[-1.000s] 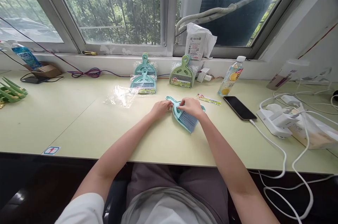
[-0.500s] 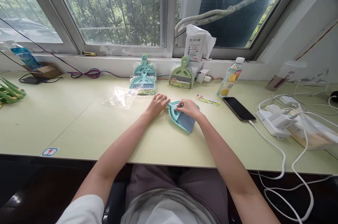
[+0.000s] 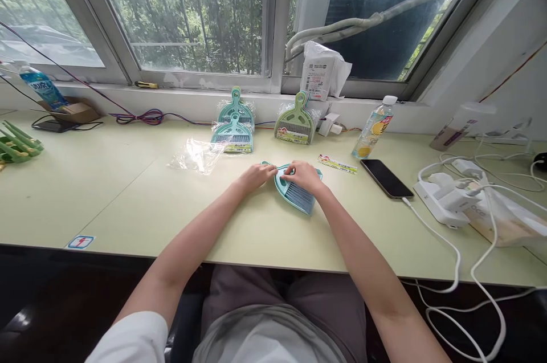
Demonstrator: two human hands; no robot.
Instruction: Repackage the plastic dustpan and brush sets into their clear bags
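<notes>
A teal dustpan [image 3: 280,188] lies on the table in front of me, its handle toward the left. Nested in it is a small hand brush [image 3: 301,196] with grey-blue bristles. My left hand [image 3: 255,176] is closed at the dustpan's handle end, fingers bent around it. From above, my right hand [image 3: 304,174] reaches over the pan, thumb and fingers pinched on the upper part of the brush; the exact contact is partly hidden. Behind my hands stand teal dustpan sets [image 3: 232,139] and a green dustpan set [image 3: 294,123] in clear wrap.
Crumpled clear plastic [image 3: 199,156] lies at the left, a printed label strip [image 3: 337,164] at the right. Farther right are a drink bottle [image 3: 374,129], a phone [image 3: 387,178] and a power strip [image 3: 440,203] with cables. A cable bundle [image 3: 141,117] runs along the wall.
My left hand has shifted slightly down and flattened along the handle, so the handle's end now shows above its fingers. The right hand stays nearly in place on the brush.
</notes>
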